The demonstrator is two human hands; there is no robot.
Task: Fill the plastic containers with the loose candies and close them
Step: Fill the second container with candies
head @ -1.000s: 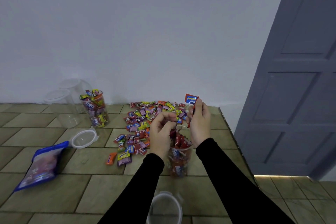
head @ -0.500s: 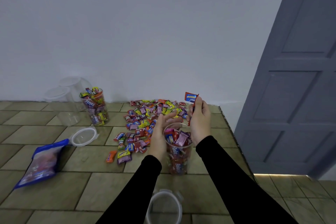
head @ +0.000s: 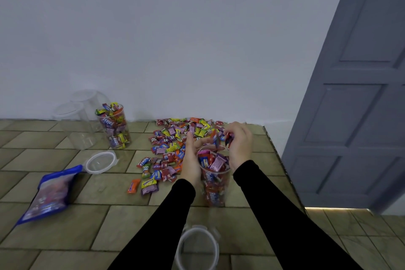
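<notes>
- My left hand (head: 191,160) cups the side of the clear container (head: 215,178), fingers fairly straight against its wall.
- The container stands upright on the tiled table (head: 92,221), lidless, packed to the rim with red and pink wrapped candies.
- My right hand (head: 240,146) curls over the rim, pinching a red candy (head: 228,139).
- The loose candies (head: 175,144) lie heaped just beyond the container.
- A lid (head: 198,247) lies nearest me.

"Relaxa" reads on wrappers inside the far container (head: 114,126) at ten o'clock (and, partly, in the near container (head: 213,188)).
</notes>
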